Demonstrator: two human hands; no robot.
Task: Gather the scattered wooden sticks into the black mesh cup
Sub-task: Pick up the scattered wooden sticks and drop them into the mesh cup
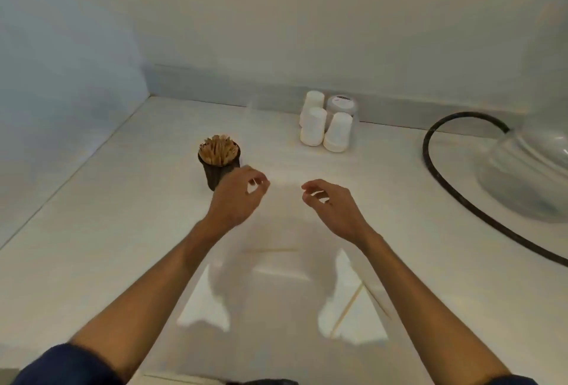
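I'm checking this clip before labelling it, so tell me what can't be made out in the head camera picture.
- Black mesh cup: its near right side is hidden behind the left hand.
- Whether the left hand or the right hand pinches a stick: too blurred to tell.
- Large clear glass bowl: cut off by the right edge.
- Thin wooden sticks on the white counter: faint in shadow, so their count is uncertain.

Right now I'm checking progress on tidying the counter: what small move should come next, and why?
Probably lower the right hand to the crossed sticks near the right forearm. Both hands hover curled, apparently holding nothing, though blur makes that uncertain. The black mesh cup by the left hand is already full of sticks, yet another stick also lies loose on the counter.
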